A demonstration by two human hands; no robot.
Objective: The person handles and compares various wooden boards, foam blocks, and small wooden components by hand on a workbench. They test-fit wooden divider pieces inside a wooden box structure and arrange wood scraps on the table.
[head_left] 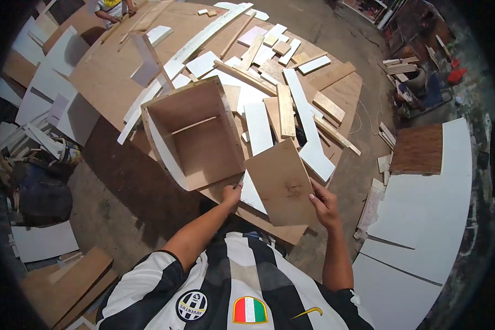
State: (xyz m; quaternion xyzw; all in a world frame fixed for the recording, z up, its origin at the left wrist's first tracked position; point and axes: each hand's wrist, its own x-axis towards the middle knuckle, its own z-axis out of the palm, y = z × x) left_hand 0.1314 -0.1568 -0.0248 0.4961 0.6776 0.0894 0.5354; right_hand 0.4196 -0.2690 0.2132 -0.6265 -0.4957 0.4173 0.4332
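The right hand (326, 208) grips the right long edge of a brown panel (278, 184), slanting far-left at the counter's (102, 71) near edge, while the left hand (232, 195), its hold unclear, is nearer the open wooden box (209, 143).

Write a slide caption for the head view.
The right hand holds a brown panel beside an open-fronted box at a table strewn with wood pieces.

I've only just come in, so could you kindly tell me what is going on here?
The person's right hand holds a brown panel by its edge. The left hand is beside an open box; whether it holds anything is unclear. The box is on a table strewn with wood pieces, and another person is at the far side.
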